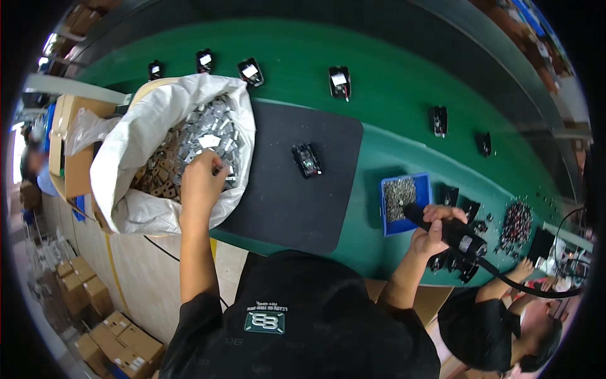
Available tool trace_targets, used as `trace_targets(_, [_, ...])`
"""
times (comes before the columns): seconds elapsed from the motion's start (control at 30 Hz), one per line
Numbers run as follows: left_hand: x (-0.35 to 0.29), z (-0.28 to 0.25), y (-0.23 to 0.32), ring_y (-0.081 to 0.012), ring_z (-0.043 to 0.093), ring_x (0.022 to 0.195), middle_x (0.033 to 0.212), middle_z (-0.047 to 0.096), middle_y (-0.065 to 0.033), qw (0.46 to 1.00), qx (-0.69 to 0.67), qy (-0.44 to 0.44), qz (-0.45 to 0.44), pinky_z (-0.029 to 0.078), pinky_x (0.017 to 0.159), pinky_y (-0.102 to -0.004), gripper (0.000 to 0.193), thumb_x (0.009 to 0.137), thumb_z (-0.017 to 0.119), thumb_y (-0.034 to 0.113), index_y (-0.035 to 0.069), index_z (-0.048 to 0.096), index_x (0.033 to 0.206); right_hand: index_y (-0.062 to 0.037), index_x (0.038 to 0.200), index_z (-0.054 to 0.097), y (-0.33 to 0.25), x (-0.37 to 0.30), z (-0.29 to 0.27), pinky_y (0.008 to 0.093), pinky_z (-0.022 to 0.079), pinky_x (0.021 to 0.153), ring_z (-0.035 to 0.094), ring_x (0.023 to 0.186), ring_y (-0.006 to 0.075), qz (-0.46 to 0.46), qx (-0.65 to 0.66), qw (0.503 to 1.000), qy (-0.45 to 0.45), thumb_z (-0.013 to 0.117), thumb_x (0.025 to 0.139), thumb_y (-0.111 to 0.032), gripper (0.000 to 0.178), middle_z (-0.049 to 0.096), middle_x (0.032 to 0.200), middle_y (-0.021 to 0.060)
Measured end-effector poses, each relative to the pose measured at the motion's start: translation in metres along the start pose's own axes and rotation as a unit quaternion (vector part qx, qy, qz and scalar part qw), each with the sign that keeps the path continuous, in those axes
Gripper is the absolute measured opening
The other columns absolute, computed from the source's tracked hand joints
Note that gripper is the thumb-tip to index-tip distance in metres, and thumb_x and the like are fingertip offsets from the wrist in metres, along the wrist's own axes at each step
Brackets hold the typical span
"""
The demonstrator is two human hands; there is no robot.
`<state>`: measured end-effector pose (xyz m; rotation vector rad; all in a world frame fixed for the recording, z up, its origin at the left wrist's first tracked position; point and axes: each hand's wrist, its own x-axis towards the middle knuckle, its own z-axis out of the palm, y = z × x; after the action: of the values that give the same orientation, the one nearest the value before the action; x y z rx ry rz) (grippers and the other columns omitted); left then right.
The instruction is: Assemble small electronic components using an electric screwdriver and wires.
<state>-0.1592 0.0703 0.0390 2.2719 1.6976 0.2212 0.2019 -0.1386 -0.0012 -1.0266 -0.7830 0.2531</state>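
My left hand [201, 180] reaches into a white woven sack [113, 163] of small grey metal parts [205, 129] and brown pieces [163, 174]. Its fingers are bent together over the metal parts, and what lies between them is too small to name. Wrapped in my right hand [432, 232] is a black corded electric screwdriver [459, 237]. Its front end is over a blue bin [382, 208] of small silver screws [400, 194]. Between my hands, a black plastic housing [307, 160] with parts inside lies on a dark grey mat [297, 218].
Black housings, one of them [339, 82] with a white label, sit along the green belt [284, 54]. More housings [466, 268] and a pile of small red and black parts [516, 224] lie at right. A co-worker [486, 322] sits at lower right; cardboard boxes [120, 341] stand lower left.
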Motion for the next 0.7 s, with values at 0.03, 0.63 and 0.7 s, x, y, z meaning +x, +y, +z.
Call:
trace_targets(0.03, [-0.001, -0.001, 0.005, -0.0371, 0.065, 0.077, 0.083, 0.066, -0.0183, 0.999, -0.029, 0.006, -0.04, 0.051, 0.068, -0.0427, 0.017, 0.076, 0.074, 0.009, -0.001, 0.063, 0.085, -0.0066, 0.12, 0.049, 0.0, 0.0, -0.001, 0.0328, 0.044, 0.067, 0.05, 0.067, 0.0156, -0.008, 0.0, 1.0, 0.013, 0.07, 0.082, -0.014, 0.044, 0.05, 0.075, 0.0041])
trace_targets(0.63, [0.01, 0.06, 0.093, -0.0258, 0.062, 0.101, 0.109, 0.068, -0.0089, 0.974, -0.113, 0.042, 0.193, 0.041, 0.087, -0.0383, 0.013, 0.073, 0.078, 0.011, 0.007, 0.069, 0.08, -0.01, 0.125, 0.045, -0.039, 0.008, 0.009, 0.029, 0.038, 0.063, 0.048, 0.062, 0.0116, -0.037, 0.142, 0.989, 0.03, 0.068, 0.084, -0.02, 0.048, 0.052, 0.076, 0.0003])
trace_targets(0.7, [0.016, 0.069, 0.089, -0.0255, 0.065, 0.095, 0.098, 0.07, -0.0082, 0.97, -0.095, 0.055, 0.216, 0.041, 0.086, -0.037, 0.011, 0.076, 0.076, 0.013, 0.008, 0.068, 0.081, -0.0105, 0.124, 0.045, -0.04, 0.005, 0.005, 0.0289, 0.038, 0.064, 0.049, 0.063, 0.0116, -0.025, 0.15, 0.988, 0.018, 0.069, 0.083, -0.02, 0.049, 0.052, 0.076, 0.0])
